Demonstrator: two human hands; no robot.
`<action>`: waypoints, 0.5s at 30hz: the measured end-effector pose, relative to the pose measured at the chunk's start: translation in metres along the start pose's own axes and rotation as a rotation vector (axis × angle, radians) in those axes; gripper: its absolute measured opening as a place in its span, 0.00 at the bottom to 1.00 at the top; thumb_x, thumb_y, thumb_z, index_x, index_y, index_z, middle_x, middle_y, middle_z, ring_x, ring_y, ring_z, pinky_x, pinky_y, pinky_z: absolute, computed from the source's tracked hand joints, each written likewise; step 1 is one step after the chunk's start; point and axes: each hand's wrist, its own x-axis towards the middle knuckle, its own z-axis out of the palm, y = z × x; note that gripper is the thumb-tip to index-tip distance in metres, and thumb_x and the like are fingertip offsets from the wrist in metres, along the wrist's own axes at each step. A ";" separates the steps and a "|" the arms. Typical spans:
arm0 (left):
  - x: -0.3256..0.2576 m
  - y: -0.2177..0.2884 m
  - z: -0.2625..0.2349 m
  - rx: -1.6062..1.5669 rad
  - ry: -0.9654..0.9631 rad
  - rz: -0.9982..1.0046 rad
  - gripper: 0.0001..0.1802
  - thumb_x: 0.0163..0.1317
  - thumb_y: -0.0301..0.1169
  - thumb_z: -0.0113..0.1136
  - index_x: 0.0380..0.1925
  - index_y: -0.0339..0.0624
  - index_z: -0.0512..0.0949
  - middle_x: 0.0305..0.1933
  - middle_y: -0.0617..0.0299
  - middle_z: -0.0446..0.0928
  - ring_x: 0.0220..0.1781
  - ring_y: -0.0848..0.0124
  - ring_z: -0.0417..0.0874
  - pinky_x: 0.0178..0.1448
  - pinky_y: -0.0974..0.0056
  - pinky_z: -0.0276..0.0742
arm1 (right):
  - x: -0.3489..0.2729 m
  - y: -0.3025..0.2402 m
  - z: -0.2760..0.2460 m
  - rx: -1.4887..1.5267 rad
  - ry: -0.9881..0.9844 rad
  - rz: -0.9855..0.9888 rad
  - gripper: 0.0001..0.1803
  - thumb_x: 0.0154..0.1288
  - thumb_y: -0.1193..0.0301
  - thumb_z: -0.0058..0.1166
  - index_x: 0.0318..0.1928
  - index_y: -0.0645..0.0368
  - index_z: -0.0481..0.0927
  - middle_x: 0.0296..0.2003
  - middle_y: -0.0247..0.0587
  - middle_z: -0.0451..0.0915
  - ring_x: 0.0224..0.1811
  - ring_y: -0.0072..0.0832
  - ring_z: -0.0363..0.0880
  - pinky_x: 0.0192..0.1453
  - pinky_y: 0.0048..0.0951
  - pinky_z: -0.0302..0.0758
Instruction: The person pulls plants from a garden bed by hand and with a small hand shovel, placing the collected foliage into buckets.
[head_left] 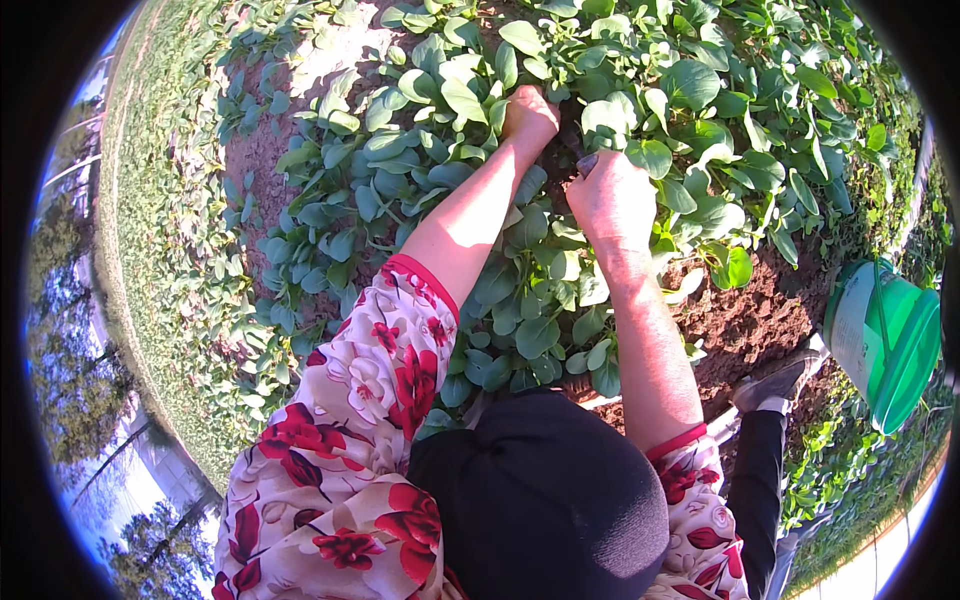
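Hands at frame centre: left hand (528, 117) and right hand (610, 200) gripped leafy plants (450, 90); stems risked snapping under a hard pull.

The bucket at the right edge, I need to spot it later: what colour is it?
Green, seen in the head view: the bucket sits beside the bare soil.

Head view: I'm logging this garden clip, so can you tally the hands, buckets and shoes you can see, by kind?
Hands: 2, the left hand and the right hand, both down among the green leafy plants.
Green bucket: 1.
Shoe: 1.
Total: 4.
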 end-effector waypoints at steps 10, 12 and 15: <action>-0.027 0.011 -0.029 -0.575 0.397 0.036 0.08 0.55 0.28 0.58 0.22 0.34 0.76 0.23 0.47 0.76 0.24 0.51 0.76 0.30 0.55 0.71 | -0.017 0.030 -0.018 0.026 0.146 -0.081 0.07 0.53 0.68 0.57 0.31 0.58 0.80 0.24 0.50 0.82 0.29 0.46 0.83 0.38 0.41 0.80; -0.036 0.044 -0.028 -0.705 0.120 -0.214 0.10 0.60 0.32 0.57 0.35 0.36 0.80 0.34 0.47 0.81 0.35 0.60 0.81 0.40 0.57 0.74 | -0.009 0.050 -0.022 0.013 0.155 0.028 0.08 0.54 0.68 0.56 0.33 0.58 0.82 0.26 0.51 0.82 0.32 0.46 0.84 0.40 0.41 0.80; -0.034 0.070 -0.026 -0.512 -0.210 -0.307 0.17 0.59 0.33 0.59 0.46 0.33 0.76 0.41 0.48 0.81 0.40 0.62 0.81 0.46 0.60 0.75 | -0.007 0.058 -0.027 0.043 0.152 0.017 0.09 0.54 0.68 0.57 0.33 0.58 0.82 0.27 0.51 0.83 0.33 0.46 0.84 0.41 0.40 0.80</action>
